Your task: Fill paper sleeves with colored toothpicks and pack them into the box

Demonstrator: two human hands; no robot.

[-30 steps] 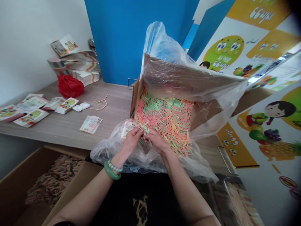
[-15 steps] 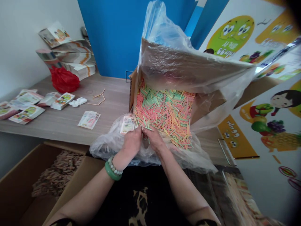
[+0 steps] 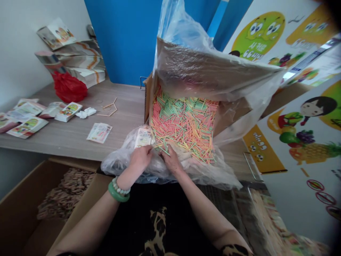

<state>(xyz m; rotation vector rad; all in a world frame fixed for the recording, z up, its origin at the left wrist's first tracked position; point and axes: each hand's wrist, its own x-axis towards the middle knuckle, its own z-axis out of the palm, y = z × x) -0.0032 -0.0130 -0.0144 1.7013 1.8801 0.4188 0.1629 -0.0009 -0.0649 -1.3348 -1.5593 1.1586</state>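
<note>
Thin pink, green, yellow and orange sticks (image 3: 183, 124) fill a plastic-lined cardboard box lying open towards me. At its front edge, my right hand (image 3: 172, 161) pinches a few green and yellowish sticks (image 3: 165, 148) between thumb and fingers. My left hand (image 3: 141, 157) is closed just to the left, its fingertips against the lower end of a small printed packet (image 3: 144, 137). What its fingers grip, if anything, is too small to make out. The packet lies on the clear plastic liner (image 3: 119, 156), which spreads under both hands.
Another printed packet (image 3: 99, 132) lies on the table (image 3: 125, 99) at left, with crumpled tissue (image 3: 86, 112), small boxes and a red bag (image 3: 69, 87) beyond. A deep carton (image 3: 23, 199) stands below left. A blue panel (image 3: 122, 39) rises behind.
My hands have drawn apart: the left one has shifted left towards the packet, while the right stays at the box's front edge with sticks. The whole view has shifted slightly.
</note>
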